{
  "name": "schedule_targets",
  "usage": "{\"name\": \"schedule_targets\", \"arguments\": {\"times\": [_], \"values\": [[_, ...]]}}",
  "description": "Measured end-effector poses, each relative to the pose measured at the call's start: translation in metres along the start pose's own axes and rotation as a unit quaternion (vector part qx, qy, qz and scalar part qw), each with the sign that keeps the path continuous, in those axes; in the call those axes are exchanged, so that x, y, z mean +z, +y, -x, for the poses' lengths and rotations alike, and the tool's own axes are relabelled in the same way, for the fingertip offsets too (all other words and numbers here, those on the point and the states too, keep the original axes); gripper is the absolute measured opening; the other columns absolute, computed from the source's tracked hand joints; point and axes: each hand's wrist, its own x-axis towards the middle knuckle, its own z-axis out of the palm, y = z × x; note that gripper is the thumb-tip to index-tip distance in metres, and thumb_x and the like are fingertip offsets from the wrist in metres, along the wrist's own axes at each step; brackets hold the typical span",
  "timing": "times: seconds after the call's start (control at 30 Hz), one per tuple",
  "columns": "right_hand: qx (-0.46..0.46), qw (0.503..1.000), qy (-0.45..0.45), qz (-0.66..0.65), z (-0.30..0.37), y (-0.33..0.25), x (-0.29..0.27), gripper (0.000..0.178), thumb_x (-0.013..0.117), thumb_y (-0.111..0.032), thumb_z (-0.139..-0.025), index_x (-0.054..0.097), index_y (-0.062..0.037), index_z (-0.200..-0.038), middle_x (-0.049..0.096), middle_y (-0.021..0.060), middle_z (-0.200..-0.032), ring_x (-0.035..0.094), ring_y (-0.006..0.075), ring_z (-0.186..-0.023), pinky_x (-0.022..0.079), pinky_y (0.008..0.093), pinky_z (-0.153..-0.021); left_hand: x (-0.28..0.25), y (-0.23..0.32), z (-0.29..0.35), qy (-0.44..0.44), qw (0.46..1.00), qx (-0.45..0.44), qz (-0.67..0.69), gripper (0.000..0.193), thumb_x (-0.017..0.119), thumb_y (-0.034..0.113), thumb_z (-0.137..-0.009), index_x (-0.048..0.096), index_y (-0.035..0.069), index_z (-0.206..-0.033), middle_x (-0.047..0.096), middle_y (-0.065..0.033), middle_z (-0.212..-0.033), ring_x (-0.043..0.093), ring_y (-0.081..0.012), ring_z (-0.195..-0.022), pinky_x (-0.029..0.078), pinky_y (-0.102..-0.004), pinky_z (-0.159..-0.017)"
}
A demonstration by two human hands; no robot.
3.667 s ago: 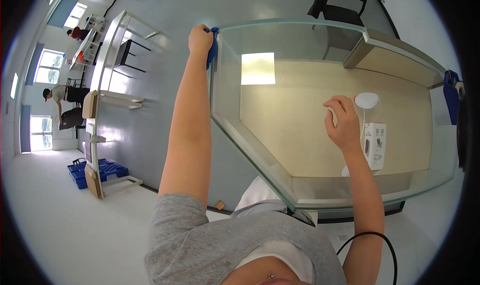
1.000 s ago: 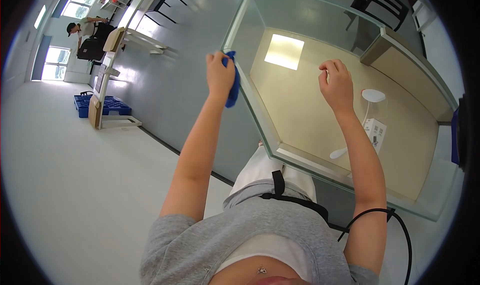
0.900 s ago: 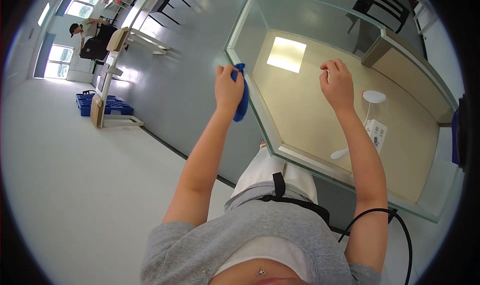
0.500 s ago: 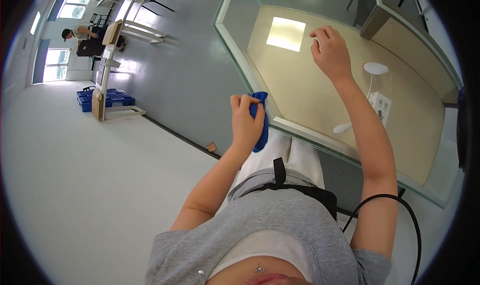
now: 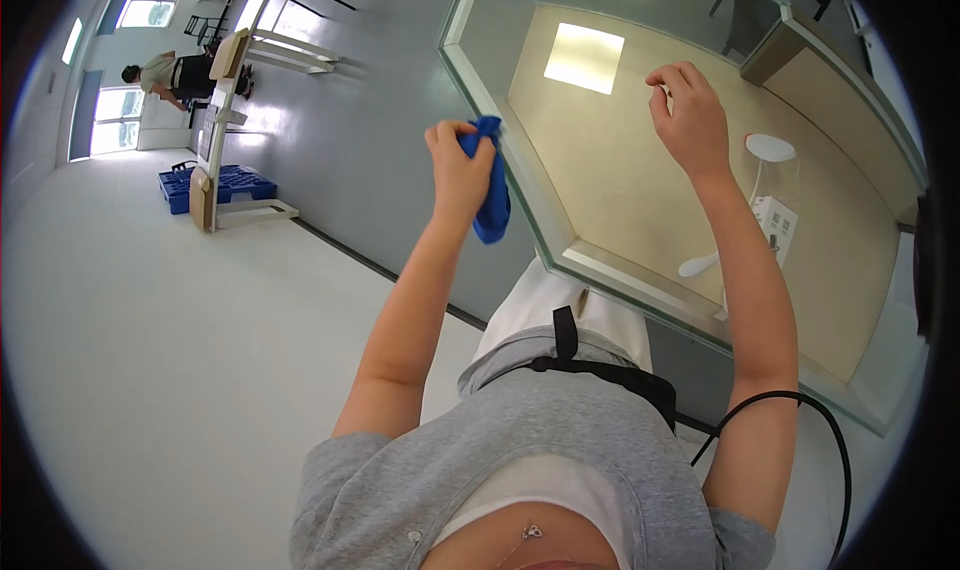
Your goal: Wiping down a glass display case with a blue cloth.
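Observation:
My left hand (image 5: 458, 175) is closed on a blue cloth (image 5: 492, 198), pinched between thumb and fingers, with its lower end hanging down. Cloth and hand are at the left edge of a glass-topped display case (image 5: 518, 198); I cannot tell whether the cloth presses on the edge. Over the top of the case, my right hand (image 5: 692, 120) has loosely bent fingers, thumb apart from them, and nothing visible in it. Whether it touches the glass is unclear. Beside my right forearm, a white desk lamp (image 5: 770, 148) and a white box (image 5: 776, 225) show inside the case.
A bright square reflection lies on the glass. At the far left stand a white-framed table (image 5: 206, 145) and a blue pallet (image 5: 235, 182), with a person (image 5: 165, 75) bending beyond them. A black cable (image 5: 846, 470) loops by my right arm.
My left hand has moved up and to the left along the case's edge with the blue cloth. The right hand keeps about the same place over the glass. The distant person has bent lower.

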Motion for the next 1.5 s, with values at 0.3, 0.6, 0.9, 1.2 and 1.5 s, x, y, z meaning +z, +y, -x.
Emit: {"name": "schedule_targets", "arguments": {"times": [0.3, 0.6, 0.9, 1.2, 1.5], "values": [[0.049, 0.999, -0.001, -0.014, -0.003, -0.004, -0.004, 0.004, 0.058, -0.009, -0.083, 0.061, -0.0096, -0.085, 0.060, 0.0026, -0.087, 0.059, 0.0223, -0.071, 0.048, 0.0361, -0.069, 0.007, -0.033, -0.138, 0.038, 0.999, -0.036, -0.012, 0.025, 0.062, 0.017, -0.079, 0.055, -0.001, -0.095, 0.052, -0.0183, -0.104, 0.055, -0.0331, -0.094, 0.044, -0.0387, -0.087], [0.045, 0.999, 0.007, 0.009, -0.002, 0.000, 0.000, 0.005, 0.057, -0.010, -0.083, 0.061, -0.0090, -0.085, 0.060, 0.0028, -0.087, 0.058, 0.0237, -0.070, 0.048, 0.0365, -0.068, 0.017, -0.033, -0.165, 0.052, 0.994, -0.094, 0.009, 0.027, 0.062, 0.017, -0.078, 0.055, -0.002, -0.096, 0.053, -0.0185, -0.107, 0.056, -0.0330, -0.095, 0.045, -0.0393, -0.086], [0.025, 0.999, 0.007, 0.048, -0.003, 0.000, 0.008, 0.007, 0.057, -0.009, -0.082, 0.061, -0.0089, -0.088, 0.060, 0.0042, -0.088, 0.059, 0.0248, -0.075, 0.048, 0.0369, -0.070, 0.018, -0.022, -0.050, 0.019, 0.985, -0.100, 0.140, 0.021, 0.061, 0.015, -0.080, 0.052, 0.002, -0.093, 0.053, -0.0134, -0.092, 0.053, -0.0242, -0.086, 0.045, -0.0353, -0.081], [-0.019, 0.997, 0.003, 0.068, 0.000, 0.003, 0.010, 0.013, 0.058, -0.010, -0.080, 0.061, -0.0106, -0.093, 0.061, 0.0044, -0.092, 0.060, 0.0238, -0.082, 0.048, 0.0378, -0.075, 0.022, 0.011, 0.118, -0.044, 0.983, -0.056, 0.171, 0.017, 0.059, 0.007, -0.083, 0.046, 0.002, -0.093, 0.046, -0.0124, -0.092, 0.049, -0.0243, -0.087, 0.042, -0.0333, -0.083], [0.055, 0.994, -0.020, -0.094, 0.003, 0.008, -0.003, 0.019, 0.057, -0.014, -0.082, 0.066, -0.0064, -0.097, 0.064, 0.0119, -0.097, 0.064, 0.0254, -0.087, 0.051, 0.0356, -0.078, -0.006, 0.023, 0.165, -0.192, 0.961, -0.071, 0.185, 0.022, 0.065, 0.011, -0.081, 0.046, 0.004, -0.091, 0.054, -0.0083, -0.086, 0.053, -0.0195, -0.080, 0.046, -0.0310, -0.073]]}}
